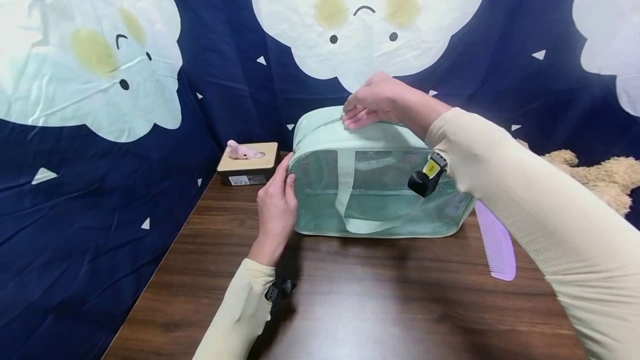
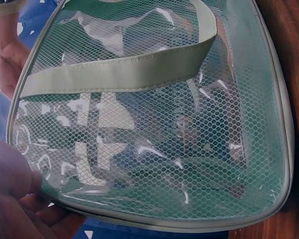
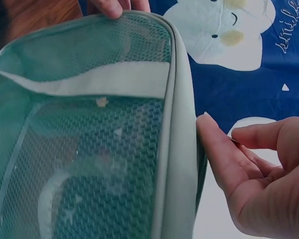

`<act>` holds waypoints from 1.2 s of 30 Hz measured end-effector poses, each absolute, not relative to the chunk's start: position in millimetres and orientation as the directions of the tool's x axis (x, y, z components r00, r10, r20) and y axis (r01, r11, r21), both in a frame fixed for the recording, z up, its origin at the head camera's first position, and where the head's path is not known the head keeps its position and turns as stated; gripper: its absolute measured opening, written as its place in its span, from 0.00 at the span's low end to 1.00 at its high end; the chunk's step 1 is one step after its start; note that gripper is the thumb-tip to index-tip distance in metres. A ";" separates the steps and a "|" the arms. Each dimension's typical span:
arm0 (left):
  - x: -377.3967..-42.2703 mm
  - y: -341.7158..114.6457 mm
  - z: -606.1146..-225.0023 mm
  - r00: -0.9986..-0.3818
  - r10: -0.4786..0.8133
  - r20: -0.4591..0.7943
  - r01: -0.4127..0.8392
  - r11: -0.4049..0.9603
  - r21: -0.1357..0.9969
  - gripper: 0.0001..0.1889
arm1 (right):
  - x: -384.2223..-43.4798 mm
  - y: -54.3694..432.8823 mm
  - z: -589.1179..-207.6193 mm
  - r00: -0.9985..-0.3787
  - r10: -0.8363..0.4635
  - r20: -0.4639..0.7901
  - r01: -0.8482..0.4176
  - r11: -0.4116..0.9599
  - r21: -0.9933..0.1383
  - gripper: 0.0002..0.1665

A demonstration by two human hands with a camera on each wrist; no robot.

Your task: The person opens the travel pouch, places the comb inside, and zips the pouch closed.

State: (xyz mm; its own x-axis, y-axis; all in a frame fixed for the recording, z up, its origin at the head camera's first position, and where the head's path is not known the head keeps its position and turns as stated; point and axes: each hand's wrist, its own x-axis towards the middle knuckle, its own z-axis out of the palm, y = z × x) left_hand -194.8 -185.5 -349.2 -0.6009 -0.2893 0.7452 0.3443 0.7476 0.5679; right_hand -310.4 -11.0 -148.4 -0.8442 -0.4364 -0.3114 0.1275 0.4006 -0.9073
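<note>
A mint-green mesh toiletry bag [image 1: 320, 182] with a see-through front and a pale strap handle stands upright on the table. My left hand [image 1: 278, 199] grips its upper left corner; in the left wrist view the thumb of that hand [image 2: 10, 172] lies on the near side and the fingers curl behind the edge. Over the top of the bag, my right hand [image 1: 372, 103] pinches the small zipper pull [image 3: 234, 141] between thumb and finger. Most of the pull is hidden by the fingers in the right wrist view.
Behind the bag's left end sits a dark box with a light wooden lid [image 1: 270, 154], a pink clip-like item [image 1: 242, 151] on it. A purple comb [image 1: 497, 243] lies right of the bag. Fluffy tan material [image 1: 607, 176] is at far right. Navy cloud-print fabric [image 1: 220, 43] hangs behind.
</note>
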 end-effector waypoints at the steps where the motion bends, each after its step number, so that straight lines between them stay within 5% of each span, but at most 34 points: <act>1: -194.5 -185.5 -349.2 -0.600 -0.290 0.745 0.343 0.749 0.567 0.20 | -310.2 -14.0 -149.7 -0.844 -0.439 -0.308 0.125 0.397 -0.909 0.23; 21: -195.8 -184.0 -349.2 -0.599 -0.289 0.747 0.338 0.754 0.563 0.21 | -295.9 -75.9 -169.1 -0.830 -0.483 -0.278 0.079 0.392 -0.917 0.20; 36: -199.6 -184.3 -340.5 -0.582 -0.290 0.760 0.378 0.731 0.568 0.18 | -294.9 -78.1 -180.8 -0.836 -0.490 -0.248 0.110 0.294 -0.949 0.15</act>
State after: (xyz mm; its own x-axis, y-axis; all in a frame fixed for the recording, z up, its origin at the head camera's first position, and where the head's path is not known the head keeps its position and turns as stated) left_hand -199.6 -184.3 -340.5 -0.5818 -0.2896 0.7600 0.3779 0.7312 0.5679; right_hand -294.9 -78.1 -180.8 -0.8357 -0.4898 -0.2483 0.1096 0.2944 -0.9494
